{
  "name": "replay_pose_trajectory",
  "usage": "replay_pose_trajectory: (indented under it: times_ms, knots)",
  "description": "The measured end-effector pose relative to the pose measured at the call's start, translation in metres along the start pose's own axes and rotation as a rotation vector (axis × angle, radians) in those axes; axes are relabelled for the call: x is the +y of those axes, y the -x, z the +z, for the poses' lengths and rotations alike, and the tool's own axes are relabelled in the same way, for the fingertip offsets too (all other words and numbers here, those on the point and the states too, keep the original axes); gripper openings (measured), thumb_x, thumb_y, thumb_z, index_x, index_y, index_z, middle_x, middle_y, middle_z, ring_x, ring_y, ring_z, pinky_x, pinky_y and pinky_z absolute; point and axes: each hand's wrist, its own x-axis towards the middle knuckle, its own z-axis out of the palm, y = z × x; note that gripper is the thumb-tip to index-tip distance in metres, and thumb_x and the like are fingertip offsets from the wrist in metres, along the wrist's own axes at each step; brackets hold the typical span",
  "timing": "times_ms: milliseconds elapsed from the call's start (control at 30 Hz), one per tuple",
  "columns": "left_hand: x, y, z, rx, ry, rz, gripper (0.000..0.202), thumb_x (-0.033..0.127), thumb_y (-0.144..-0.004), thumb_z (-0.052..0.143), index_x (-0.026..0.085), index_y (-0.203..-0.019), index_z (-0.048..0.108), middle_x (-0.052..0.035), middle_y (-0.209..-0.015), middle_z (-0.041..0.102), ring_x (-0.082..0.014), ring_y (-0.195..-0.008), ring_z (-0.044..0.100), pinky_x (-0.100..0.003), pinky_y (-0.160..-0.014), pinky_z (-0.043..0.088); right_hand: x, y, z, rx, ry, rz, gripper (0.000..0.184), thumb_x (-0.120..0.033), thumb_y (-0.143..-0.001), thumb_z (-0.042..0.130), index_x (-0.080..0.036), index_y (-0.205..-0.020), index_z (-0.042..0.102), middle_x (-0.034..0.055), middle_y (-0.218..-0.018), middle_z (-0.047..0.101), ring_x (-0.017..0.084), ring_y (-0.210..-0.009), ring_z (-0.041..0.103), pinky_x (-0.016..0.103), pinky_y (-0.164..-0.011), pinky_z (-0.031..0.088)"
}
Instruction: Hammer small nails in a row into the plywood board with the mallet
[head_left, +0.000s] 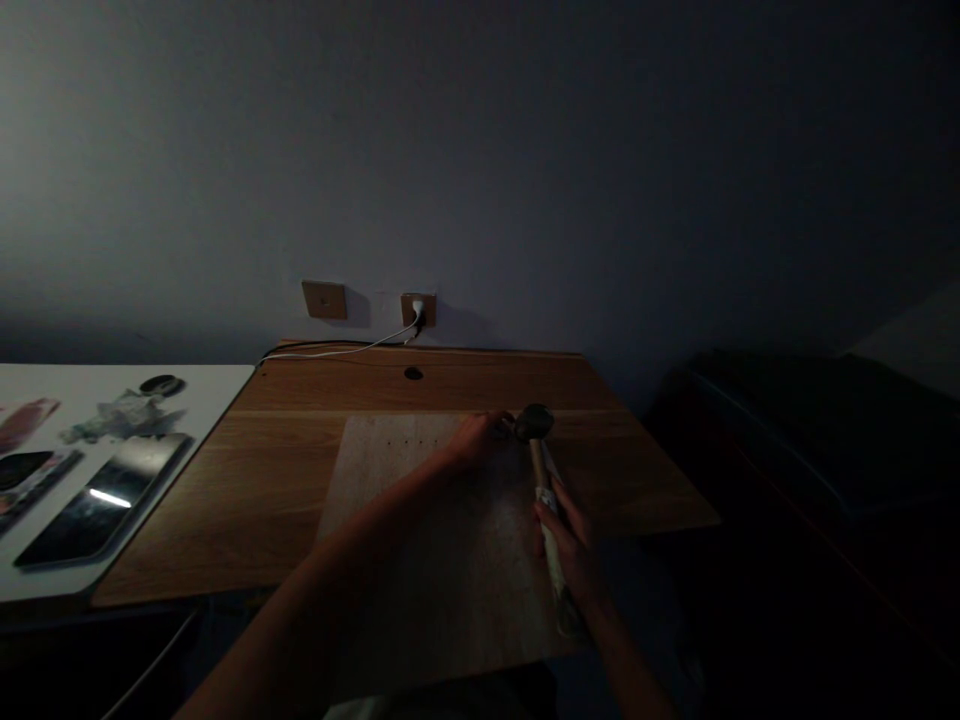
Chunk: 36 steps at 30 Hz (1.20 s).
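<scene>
On grained wooden desk; flat pale board; right hand holding round-headed hammer

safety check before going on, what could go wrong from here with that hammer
The left hand has its fingers right by the head of the hammer gripped in the right hand, so a stray blow could catch them. The board seems to jut past the near edge of the desk; a knock there might tip it. The dim light could spoil the aim.
</scene>
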Motion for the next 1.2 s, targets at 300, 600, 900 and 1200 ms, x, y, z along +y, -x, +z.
replay_pose_trajectory:
  times_ms: [300, 600, 900, 1200]
  knots:
    - [0.0041, -0.0011, 0.0001, 0.021, 0.022, -0.017, 0.033, 0.011, -0.077, 0.067, 0.016, -0.110, 0.068, -0.0070, -0.099, 0.076, -0.0221, -0.092, 0.070, -0.029, -0.084, 0.053, -0.0012, -0.0001, -0.0004, -0.018, 0.051, 0.004, 0.065, -0.051, -0.078, 0.069, -0.022, -0.135, 0.060, -0.0021, -0.067, 0.062, 0.012, -0.048, 0.051, 0.025, -0.044, 0.045]
    - [0.0021, 0.0006, 0.0005, 0.029, 0.024, 0.007, 0.038, 0.014, -0.077, 0.069, 0.015, -0.114, 0.066, -0.0070, -0.101, 0.076, -0.0235, -0.093, 0.071, -0.031, -0.083, 0.054, -0.0033, 0.0012, -0.0002, -0.056, 0.072, -0.025, 0.062, -0.050, -0.084, 0.064, -0.020, -0.138, 0.057, -0.0046, -0.062, 0.056, 0.011, -0.045, 0.048, 0.023, -0.044, 0.043]
    - [0.0006, -0.0011, 0.0018, 0.001, 0.031, -0.002, 0.034, 0.013, -0.077, 0.070, 0.015, -0.111, 0.067, -0.0092, -0.100, 0.075, -0.0238, -0.092, 0.070, -0.033, -0.085, 0.053, -0.0046, 0.0026, 0.0012, -0.067, 0.053, -0.009, 0.062, -0.050, -0.085, 0.062, -0.022, -0.140, 0.054, -0.0034, -0.067, 0.058, 0.011, -0.045, 0.049, 0.023, -0.042, 0.043]
    - [0.0048, 0.0003, -0.0008, 0.020, 0.002, -0.023, 0.037, 0.012, -0.077, 0.068, 0.015, -0.114, 0.065, -0.0096, -0.103, 0.074, -0.0234, -0.095, 0.068, -0.032, -0.088, 0.051, -0.0055, 0.0015, 0.0019, -0.074, 0.094, -0.022, 0.061, -0.049, -0.085, 0.062, -0.021, -0.139, 0.056, -0.0045, -0.065, 0.056, 0.010, -0.045, 0.048, 0.023, -0.044, 0.042]
